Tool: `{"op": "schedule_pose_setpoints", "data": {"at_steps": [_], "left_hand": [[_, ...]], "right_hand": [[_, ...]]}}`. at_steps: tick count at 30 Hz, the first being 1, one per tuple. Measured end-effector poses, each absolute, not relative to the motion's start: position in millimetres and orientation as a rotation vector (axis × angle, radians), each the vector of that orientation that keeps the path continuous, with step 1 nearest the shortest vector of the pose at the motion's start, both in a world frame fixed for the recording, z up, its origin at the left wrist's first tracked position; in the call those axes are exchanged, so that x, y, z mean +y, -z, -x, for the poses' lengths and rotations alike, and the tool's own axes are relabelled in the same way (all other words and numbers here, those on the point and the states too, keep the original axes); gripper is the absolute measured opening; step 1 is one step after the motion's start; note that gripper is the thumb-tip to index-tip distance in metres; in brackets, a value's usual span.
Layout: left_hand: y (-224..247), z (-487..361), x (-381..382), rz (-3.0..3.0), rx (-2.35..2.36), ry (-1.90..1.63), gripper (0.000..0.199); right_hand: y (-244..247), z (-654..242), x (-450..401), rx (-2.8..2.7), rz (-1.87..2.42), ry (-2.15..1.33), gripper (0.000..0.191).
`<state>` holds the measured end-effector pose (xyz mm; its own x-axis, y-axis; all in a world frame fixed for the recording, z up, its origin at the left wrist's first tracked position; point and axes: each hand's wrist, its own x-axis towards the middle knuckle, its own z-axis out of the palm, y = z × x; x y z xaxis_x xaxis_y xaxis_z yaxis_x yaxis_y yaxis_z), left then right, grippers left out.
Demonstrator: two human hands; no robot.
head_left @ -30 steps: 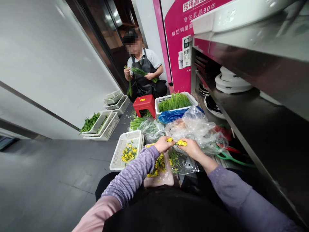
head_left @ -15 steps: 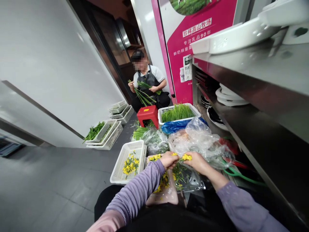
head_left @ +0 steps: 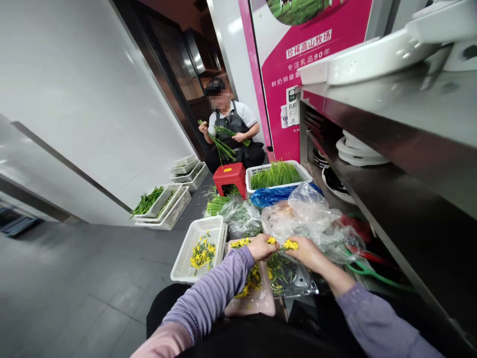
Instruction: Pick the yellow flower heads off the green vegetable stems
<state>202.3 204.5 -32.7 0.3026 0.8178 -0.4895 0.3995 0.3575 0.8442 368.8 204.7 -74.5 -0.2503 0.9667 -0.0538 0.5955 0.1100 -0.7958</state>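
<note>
My left hand (head_left: 262, 247) is closed on a small yellow flower (head_left: 272, 240) whose head shows at the fingertips. Just to its right, my right hand (head_left: 304, 252) pinches a bunch of yellow flowers (head_left: 290, 244). The two hands are nearly touching. Beneath them, a pale tray (head_left: 257, 307) bears more yellow flowers, partly hidden by my left sleeve. Green stems lie on clear plastic (head_left: 298, 282) beside it. Left of my hands stands a white perforated basket (head_left: 181, 266) with a heap of yellow flowers (head_left: 203, 253) inside.
Ahead, a person (head_left: 233, 122) holds long green stalks behind a red stool (head_left: 230, 178). Nearby are a basket of green stalks (head_left: 276, 174), plastic bags (head_left: 313, 214) and stacked baskets (head_left: 166, 214) at the left. A steel shelf (head_left: 372, 114) with dishes edges the right.
The view has shifted slightly. My hands stay close together, with a flower head showing more clearly at my left fingertips. The other person's stalks have moved a little.
</note>
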Motion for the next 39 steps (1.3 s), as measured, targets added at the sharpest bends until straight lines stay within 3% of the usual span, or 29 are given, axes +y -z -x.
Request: {"op": "schedule_pose_setpoints", "data": {"at_steps": [16,21,25,35,39], "left_hand": [[45,-209,210,-1.033,1.196,-0.37,0.033],[60,-200,214,-0.948,1.184,-0.3,0.036],[52,-193,215,-0.851,0.982,-0.345,0.037],[43,-207,206,-1.229,0.992,-0.248,0.044],[39,-209,205,-1.078,0.892,-0.363,0.04]], "right_hand": [[61,-383,203,-1.811,1.542,-1.043,0.016],[57,-392,204,-1.219,1.519,-1.447,0.025],[56,-379,198,-1.087,1.321,-1.747,0.026],[77,-355,194,-1.062,1.289,-1.809,0.028],[72,-359,196,-0.906,1.199,-1.809,0.033]]}}
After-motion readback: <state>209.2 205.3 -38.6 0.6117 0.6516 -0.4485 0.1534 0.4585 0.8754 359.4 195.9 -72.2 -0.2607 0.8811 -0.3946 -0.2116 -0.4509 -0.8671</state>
